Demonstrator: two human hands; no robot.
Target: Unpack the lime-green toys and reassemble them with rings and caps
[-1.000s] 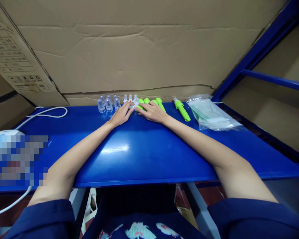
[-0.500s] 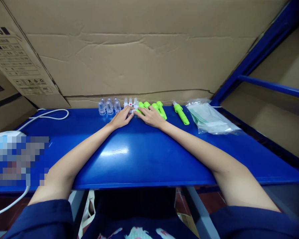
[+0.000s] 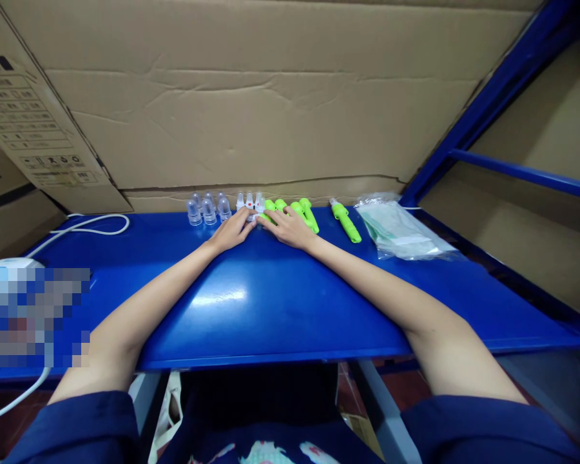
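Observation:
My left hand [image 3: 231, 231] and my right hand [image 3: 290, 228] meet fingertip to fingertip near the back of the blue table. The left fingers close on a small white piece [image 3: 252, 218]; a bright green piece [image 3: 262, 220] is under the right fingertips. Both pieces are partly hidden by fingers. Just behind stand several white cone-tipped parts [image 3: 249, 201], one with a red dot. Clear plastic caps [image 3: 209, 211] stand in two rows left of my left hand. Several green tubular parts [image 3: 307, 209] lie behind and beside my right hand.
A green tube with a clear tip [image 3: 347, 222] lies apart to the right, near a clear plastic bag [image 3: 406, 232] holding pale sheets. Cardboard [image 3: 270, 129] walls the back. A white cable [image 3: 96, 225] and a blurred-out patch [image 3: 33, 316] are at left.
The whole view has shifted slightly to the left. Both hands stay together at the same pieces, with hardly any finger movement.

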